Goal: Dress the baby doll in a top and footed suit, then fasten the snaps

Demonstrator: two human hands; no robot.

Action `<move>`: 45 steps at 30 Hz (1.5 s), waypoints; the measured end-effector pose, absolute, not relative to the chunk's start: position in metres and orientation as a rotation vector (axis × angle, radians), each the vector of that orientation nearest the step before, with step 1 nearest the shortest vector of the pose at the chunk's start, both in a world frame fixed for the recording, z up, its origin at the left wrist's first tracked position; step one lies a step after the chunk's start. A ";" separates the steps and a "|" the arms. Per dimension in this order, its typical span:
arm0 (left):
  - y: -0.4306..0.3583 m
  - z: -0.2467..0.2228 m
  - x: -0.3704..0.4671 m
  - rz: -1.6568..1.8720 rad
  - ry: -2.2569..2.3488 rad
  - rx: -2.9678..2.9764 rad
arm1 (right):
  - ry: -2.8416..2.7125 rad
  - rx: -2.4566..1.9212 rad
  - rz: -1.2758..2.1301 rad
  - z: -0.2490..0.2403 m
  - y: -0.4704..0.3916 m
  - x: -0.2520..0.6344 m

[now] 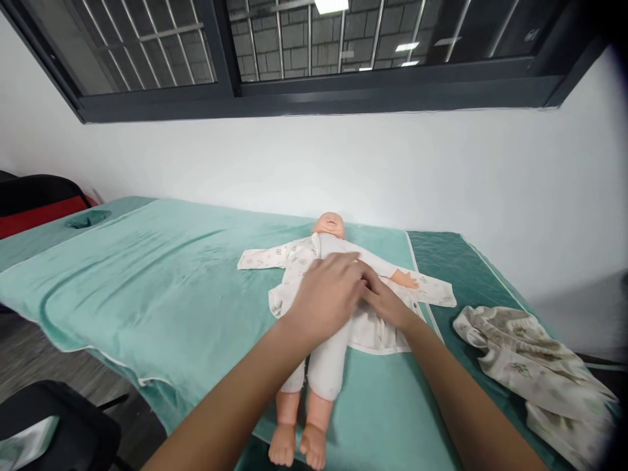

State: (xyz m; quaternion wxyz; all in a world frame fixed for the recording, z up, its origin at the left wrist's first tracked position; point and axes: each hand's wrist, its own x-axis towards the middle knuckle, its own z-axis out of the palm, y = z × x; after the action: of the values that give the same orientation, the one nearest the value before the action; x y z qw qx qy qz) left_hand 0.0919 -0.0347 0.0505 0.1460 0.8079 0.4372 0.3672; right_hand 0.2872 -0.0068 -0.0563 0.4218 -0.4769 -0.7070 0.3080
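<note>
A baby doll (330,224) lies on its back, dressed in a white garment (326,369), its bare feet toward me. Beneath its upper body is a white patterned top (265,257) with both sleeves spread sideways. One doll hand (405,279) rests on the right sleeve. Over the doll's belly, my left hand (330,291) has bent, slightly blurred fingers reaching right. My right hand (385,297) meets it there, fingers closed together and partly hidden behind the left. Whatever lies between the fingertips is hidden.
Crumpled patterned baby clothing (540,373) lies at the right on a dark green cover (441,252). A light green sheet (147,275) drapes the bed, which stands against a white wall (275,163) below a window. A black chair (59,425) is at lower left.
</note>
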 end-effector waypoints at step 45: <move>0.101 0.046 0.220 -0.215 0.968 2.998 | -1.788 -1.163 0.990 -0.026 -0.019 0.314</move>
State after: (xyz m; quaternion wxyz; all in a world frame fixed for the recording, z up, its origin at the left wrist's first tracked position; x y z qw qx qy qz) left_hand 0.2203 0.1013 0.0459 -0.0081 0.9494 0.3064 -0.0682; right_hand 0.3143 -0.0188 -0.0259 0.3850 -0.4564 -0.7019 0.3884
